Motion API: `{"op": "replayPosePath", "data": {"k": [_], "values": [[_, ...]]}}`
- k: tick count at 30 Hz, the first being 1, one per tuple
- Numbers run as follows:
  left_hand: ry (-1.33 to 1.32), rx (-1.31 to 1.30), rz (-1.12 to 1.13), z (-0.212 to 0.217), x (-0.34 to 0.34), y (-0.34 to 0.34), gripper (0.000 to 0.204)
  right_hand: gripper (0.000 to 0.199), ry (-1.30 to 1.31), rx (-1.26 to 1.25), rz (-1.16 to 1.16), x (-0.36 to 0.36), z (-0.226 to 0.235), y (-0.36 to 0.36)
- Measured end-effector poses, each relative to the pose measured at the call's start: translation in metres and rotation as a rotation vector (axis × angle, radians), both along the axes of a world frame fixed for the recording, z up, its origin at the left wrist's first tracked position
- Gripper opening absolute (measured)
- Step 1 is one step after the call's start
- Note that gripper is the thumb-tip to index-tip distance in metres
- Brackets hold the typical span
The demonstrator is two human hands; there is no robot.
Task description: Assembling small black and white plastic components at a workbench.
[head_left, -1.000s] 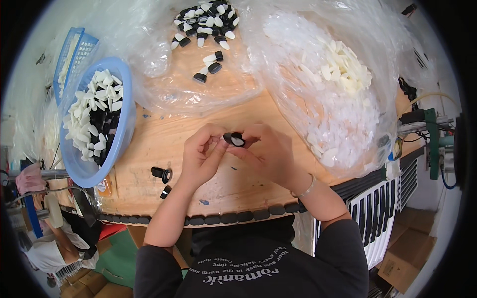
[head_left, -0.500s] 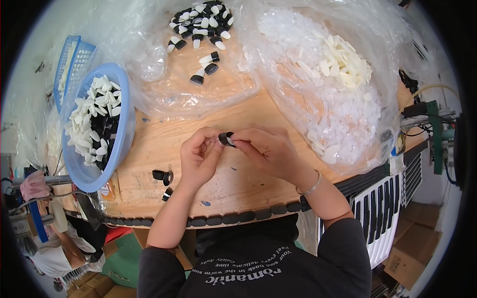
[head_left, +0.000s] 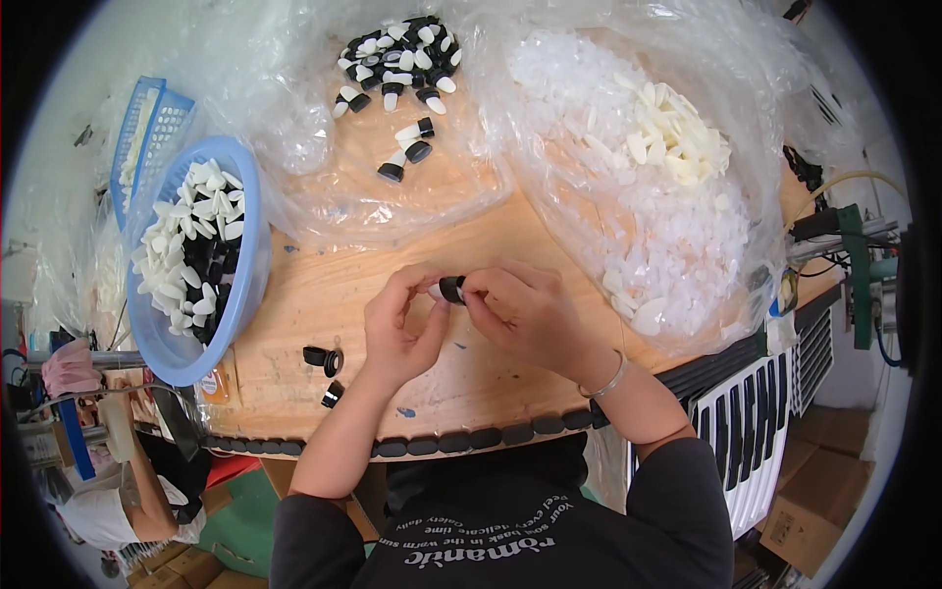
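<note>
Over the middle of the wooden table, a small black cap-like piece with a whitish part (head_left: 451, 289) is pinched between both hands. My left hand (head_left: 400, 329) grips its left side with thumb and fingers. From the right, my right hand (head_left: 525, 312) closes its fingertips on the other end, hiding some of it. Beside my left forearm lie two loose black pieces, one ring-like (head_left: 322, 359) and a smaller one (head_left: 334, 395). Further left, a blue basin (head_left: 258, 257) holds white oval tongues and black pieces.
Black-and-white joined pieces (head_left: 402, 64) are heaped on transparent plastic at the back. Cream ovals (head_left: 677, 137) and translucent flakes (head_left: 677, 245) lie in a plastic bag at right. Dark pads (head_left: 451, 442) line the front edge. Another person's arm (head_left: 147, 481) shows at lower left.
Both hands, still on the black piece, have come slightly nearer and to the right. The piece has turned a little between the fingers. The whole view has shifted slightly.
</note>
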State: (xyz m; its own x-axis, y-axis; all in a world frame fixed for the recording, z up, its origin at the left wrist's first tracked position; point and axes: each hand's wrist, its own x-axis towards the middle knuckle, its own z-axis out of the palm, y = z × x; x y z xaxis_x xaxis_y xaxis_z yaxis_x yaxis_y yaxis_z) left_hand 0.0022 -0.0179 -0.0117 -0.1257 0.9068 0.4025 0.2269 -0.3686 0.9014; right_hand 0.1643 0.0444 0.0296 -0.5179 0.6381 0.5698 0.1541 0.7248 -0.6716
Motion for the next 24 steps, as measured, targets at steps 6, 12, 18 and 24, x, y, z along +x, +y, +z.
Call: {"op": "replayPosePath", "data": {"k": [6,12,18,24], "values": [[0.343,0.181,0.057,0.017,0.002,0.003,0.04,0.015,-0.001,-0.006,-0.019,0.0,-0.003,0.0],[0.498,0.401,0.07,0.015,-0.002,0.009,0.048,0.012,-0.071,0.009,-0.033,-0.001,-0.006,-0.003],[0.491,0.437,0.105,0.012,-0.001,0.008,0.049,0.01,-0.008,-0.482,-0.047,0.002,0.004,-0.007],[0.467,0.407,0.152,0.014,-0.002,0.008,0.047,0.017,0.113,-0.151,-0.018,-0.001,0.005,-0.004]]}}
